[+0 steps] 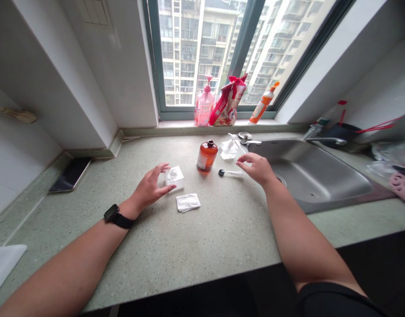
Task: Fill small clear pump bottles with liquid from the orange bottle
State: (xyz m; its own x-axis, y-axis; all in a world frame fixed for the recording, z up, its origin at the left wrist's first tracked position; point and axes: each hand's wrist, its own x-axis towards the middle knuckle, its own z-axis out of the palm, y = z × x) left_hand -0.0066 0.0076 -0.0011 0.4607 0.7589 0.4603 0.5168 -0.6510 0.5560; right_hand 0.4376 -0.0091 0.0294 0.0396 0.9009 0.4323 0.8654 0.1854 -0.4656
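My left hand (154, 182) is spread around a clear square bottle (175, 178) with a round neck on top. Its thumb lies along the front and its fingers behind the left corner; whether they touch is hard to tell. My right hand (257, 168) hovers with thumb and fingertips a little apart, nothing visible between them. Just below its fingertips lies a black-topped clear tube (231, 174). An uncapped amber bottle (207, 157) stands between the hands. Behind it, to the right, is a clear pump bottle (229, 149). Folded white tissue (188, 202) lies nearer me.
A steel sink (324, 176) with a tap is on the right. A phone (71, 175) rests at the left wall. Along the windowsill stand a pink pump bottle (204, 108), a red bag (230, 103) and an orange bottle (262, 105). A small round lid (245, 135) lies near the tap.
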